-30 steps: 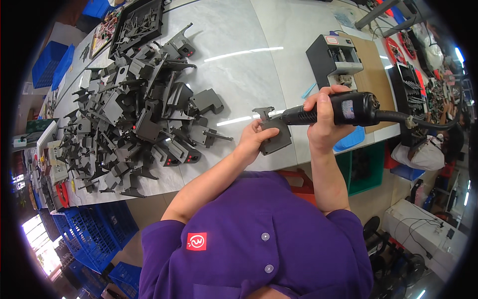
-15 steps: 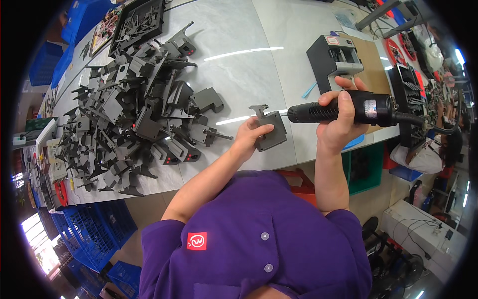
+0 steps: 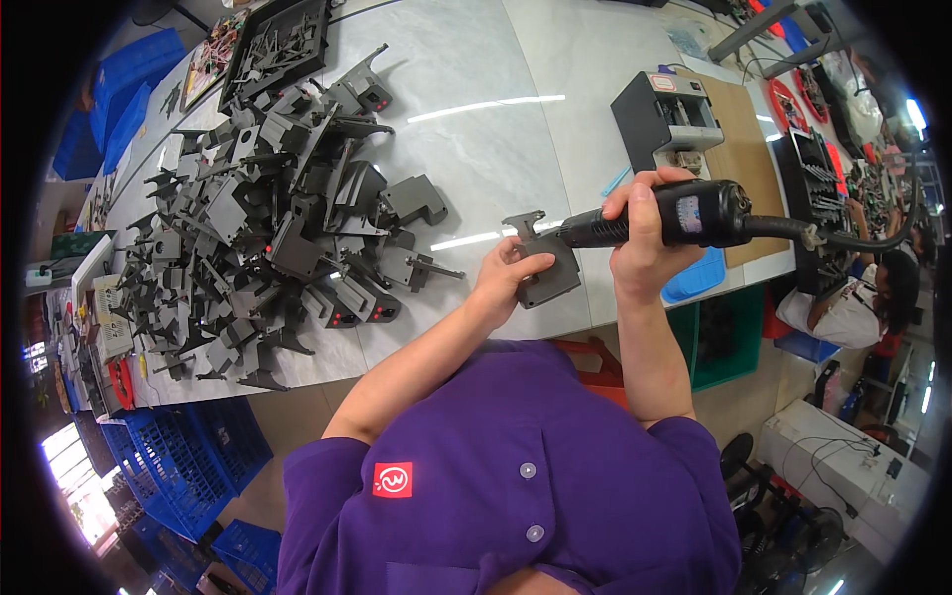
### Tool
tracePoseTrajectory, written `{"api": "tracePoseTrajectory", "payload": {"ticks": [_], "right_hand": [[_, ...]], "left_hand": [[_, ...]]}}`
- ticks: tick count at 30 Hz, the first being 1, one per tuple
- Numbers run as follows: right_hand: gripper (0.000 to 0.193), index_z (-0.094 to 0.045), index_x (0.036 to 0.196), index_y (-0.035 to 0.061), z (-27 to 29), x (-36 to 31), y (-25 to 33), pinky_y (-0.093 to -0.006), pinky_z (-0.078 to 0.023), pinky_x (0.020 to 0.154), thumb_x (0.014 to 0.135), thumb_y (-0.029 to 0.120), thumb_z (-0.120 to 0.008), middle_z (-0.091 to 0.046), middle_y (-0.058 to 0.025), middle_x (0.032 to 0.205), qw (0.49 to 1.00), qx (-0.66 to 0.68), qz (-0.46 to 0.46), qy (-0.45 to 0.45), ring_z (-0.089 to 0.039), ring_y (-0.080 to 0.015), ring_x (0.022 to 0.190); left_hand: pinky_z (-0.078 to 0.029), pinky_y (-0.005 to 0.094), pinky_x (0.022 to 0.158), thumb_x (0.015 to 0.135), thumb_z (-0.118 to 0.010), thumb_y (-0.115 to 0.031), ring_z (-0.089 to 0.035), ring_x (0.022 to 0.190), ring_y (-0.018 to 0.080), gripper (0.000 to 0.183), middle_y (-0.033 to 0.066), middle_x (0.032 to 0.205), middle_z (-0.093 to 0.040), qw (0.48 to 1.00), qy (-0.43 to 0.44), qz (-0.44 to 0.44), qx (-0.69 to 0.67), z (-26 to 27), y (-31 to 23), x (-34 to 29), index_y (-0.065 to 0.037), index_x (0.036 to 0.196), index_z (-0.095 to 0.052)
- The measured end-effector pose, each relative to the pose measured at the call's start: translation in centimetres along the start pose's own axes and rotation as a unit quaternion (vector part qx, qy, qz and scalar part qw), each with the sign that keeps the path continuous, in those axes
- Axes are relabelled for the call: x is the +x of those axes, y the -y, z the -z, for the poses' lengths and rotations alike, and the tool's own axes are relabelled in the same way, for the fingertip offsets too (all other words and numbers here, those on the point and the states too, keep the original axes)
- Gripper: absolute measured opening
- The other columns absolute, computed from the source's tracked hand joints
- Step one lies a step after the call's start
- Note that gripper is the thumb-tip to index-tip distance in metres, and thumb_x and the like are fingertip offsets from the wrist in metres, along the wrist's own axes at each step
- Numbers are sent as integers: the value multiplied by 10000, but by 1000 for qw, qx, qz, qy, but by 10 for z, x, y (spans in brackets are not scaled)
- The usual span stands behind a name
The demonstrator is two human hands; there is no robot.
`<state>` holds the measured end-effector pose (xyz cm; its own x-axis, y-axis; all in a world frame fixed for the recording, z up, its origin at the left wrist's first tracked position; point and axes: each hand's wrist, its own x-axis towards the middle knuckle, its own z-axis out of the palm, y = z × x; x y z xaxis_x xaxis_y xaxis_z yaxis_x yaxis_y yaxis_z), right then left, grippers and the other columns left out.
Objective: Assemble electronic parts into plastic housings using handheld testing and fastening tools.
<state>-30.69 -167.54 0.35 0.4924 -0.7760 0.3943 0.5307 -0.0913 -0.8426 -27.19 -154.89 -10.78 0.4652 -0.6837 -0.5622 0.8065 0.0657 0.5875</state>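
Observation:
My left hand grips a dark grey plastic housing over the table, thumb on its top face. A small bracket-like arm sticks out of the housing's far side. My right hand is wrapped round a black electric screwdriver, which lies almost level with its nose pointing left. The nose meets the housing's upper right part; the bit's tip is too small to make out. Left of my hands, a big heap of similar dark grey plastic parts covers the table.
A grey and black screw feeder stands at the right on a brown board. A black tray of parts sits far left. The screwdriver's cable runs off right. Blue crates and a green crate are below the table edge.
My right hand has brought the screwdriver left and slightly down, so its nose now reaches the housing. The housing has shifted slightly right in my left hand.

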Motion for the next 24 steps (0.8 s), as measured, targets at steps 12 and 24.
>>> {"api": "tracePoseTrajectory", "payload": {"ticks": [12, 24], "right_hand": [[352, -450, 1071, -45, 7, 10, 7, -264, -476, 505, 735, 8, -538, -576, -177, 882, 999, -17, 15, -48, -554, -159, 509], [370, -433, 1084, -30, 0, 6, 17, -258, -470, 507, 734, 17, -544, -575, -168, 855, 999, 15, 22, -40, -552, -146, 515]], "left_hand": [[-460, 282, 745, 726, -692, -100, -562, 867, 156, 405, 74, 960, -579, 1000, -21, -4, 2, 3, -1, 2, -17, 1059, -478], [-462, 285, 715, 725, -697, -117, -570, 819, 151, 430, 68, 925, -586, 999, 19, 15, -26, 10, -3, 3, -51, 1076, -459]]}}
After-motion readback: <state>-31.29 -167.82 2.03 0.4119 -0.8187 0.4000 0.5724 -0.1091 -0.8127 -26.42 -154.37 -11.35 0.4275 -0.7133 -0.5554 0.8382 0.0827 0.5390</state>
